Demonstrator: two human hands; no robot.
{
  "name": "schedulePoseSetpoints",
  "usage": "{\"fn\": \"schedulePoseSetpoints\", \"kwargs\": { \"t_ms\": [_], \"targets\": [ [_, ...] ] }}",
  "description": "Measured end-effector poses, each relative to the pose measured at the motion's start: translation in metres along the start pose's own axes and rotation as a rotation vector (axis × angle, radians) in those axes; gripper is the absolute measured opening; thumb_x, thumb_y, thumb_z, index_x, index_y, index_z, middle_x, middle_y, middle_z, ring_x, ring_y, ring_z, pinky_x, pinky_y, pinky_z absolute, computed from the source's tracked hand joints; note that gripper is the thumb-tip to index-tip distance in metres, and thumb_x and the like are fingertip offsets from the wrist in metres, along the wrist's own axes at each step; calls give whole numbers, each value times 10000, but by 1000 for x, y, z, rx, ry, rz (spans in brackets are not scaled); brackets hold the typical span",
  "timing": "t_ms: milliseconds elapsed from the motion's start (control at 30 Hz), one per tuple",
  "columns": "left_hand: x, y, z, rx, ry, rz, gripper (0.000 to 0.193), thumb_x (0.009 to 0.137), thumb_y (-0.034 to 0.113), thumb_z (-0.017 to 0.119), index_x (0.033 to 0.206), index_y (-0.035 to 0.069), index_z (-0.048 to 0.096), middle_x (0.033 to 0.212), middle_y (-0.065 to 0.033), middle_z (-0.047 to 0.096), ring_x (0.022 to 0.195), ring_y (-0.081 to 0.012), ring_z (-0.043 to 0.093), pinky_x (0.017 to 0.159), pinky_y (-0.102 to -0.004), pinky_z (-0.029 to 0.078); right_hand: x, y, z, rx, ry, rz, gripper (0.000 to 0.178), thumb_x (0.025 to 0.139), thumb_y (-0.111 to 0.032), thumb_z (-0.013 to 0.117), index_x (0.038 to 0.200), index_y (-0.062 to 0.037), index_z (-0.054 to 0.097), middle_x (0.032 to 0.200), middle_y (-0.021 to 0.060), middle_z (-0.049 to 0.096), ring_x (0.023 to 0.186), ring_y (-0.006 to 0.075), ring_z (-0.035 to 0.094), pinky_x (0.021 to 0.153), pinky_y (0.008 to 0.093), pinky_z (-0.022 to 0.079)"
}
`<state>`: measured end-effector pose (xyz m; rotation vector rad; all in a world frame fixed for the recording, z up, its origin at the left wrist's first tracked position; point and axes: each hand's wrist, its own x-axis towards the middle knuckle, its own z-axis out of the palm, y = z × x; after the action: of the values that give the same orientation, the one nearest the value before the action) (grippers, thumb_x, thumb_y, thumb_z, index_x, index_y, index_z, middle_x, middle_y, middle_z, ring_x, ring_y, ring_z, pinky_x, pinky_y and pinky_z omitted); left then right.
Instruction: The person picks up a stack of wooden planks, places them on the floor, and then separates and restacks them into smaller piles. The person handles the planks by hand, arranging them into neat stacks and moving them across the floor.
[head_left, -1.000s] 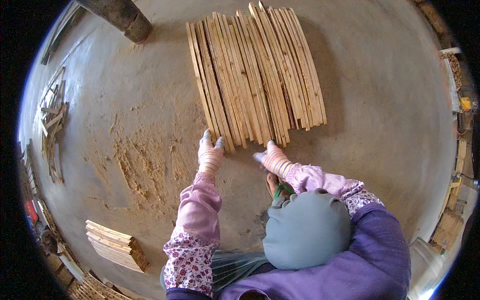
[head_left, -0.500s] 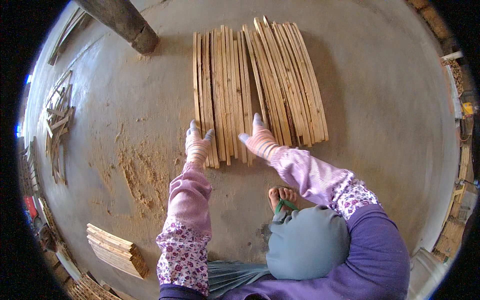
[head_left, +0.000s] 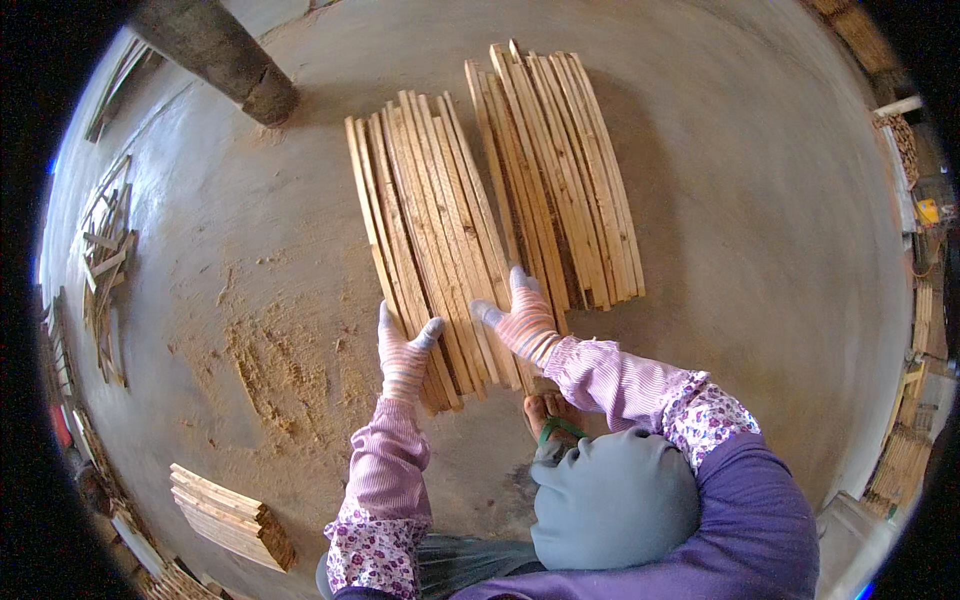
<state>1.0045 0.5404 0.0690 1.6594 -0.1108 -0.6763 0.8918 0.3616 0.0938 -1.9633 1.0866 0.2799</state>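
A bundle of long, thin wooden strips point(head_left: 432, 240) lies slanted on the floor, its near end closest to me. My left hand point(head_left: 403, 362), in a striped glove with grey fingertips, presses on the bundle's left side with the thumb over the top. On the opposite side my right hand point(head_left: 525, 325), gloved alike, holds the bundle's right edge, thumb across the strips. The undersides of the fingers are hidden. Just right of it rests a second bundle of wooden strips point(head_left: 575, 180), separated by a wedge-shaped gap that widens toward the far end.
A concrete pillar point(head_left: 215, 60) stands at the far left. Scrap strips point(head_left: 108, 255) are heaped on the left, and sawdust point(head_left: 265, 370) is scattered nearer. A short stack of wooden pieces point(head_left: 230, 515) sits at lower left. My sandalled foot point(head_left: 550, 415) is close to the bundle's near end.
Both hands have drawn the left bundle toward me and tilted it, its far end swinging left. It has come apart from the right bundle, which stays about where it was.
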Motion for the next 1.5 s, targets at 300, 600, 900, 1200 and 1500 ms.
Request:
{"fn": "schedulePoseSetpoints", "kwargs": {
  "t_ms": [300, 600, 900, 1200, 1500],
  "targets": [
    [18, 36, 124, 320, 13, 267, 920, 727, 209, 908, 1436, 6, 358, 1278, -140, 553, 1146, -241, 548, 996, -367, 469, 33, 73, -97, 227, 440, -234, 991, 787, -589, 772, 1391, 120, 434, 1396, 296, 504, 1326, 388, 472, 1137, 428, 353],
    [52, 27, 178, 900, -170, 70, 1034, 810, 669, 679, 1532, 63, 254, 1495, -242, 361, 1368, -446, 351, 1117, -457, 365, 88, 118, -142, -274, 278, 76, 1003, 859, -746, 542, 1531, -34, 318, 1588, 319, 186, 1506, 410, 144, 1222, 450, 169],
    [70, 15, 178, 600, -252, -28, 999, 848, 565, 711, 1562, 111, 179, 1533, -239, 296, 1382, -419, 369, 1139, -480, 360, 138, 180, -171, 167, 424, -63, 399, 987, -326, 565, 1241, -27, 639, 1210, 215, 671, 1124, 366, 643, 983, 387, 489],
    [76, 18, 174, 564, -281, -35, 1003, 839, 511, 751, 1568, 126, 179, 1472, -217, 341, 1341, -383, 433, 1121, -445, 410, 159, 191, -155, -322, 687, -165, 324, 988, -307, 517, 1082, -32, 661, 1011, 245, 680, 947, 446, 644, 835, 512, 517],
    [80, 29, 173, 524, -298, -96, 1143, 824, 484, 778, 1582, 78, 25, 1491, -231, 261, 1359, -384, 388, 1151, -406, 373, 129, 155, -155, -140, 717, -327, 230, 950, -264, 635, 1001, -42, 664, 936, 203, 678, 812, 397, 656, 711, 471, 535]
  ]
}}
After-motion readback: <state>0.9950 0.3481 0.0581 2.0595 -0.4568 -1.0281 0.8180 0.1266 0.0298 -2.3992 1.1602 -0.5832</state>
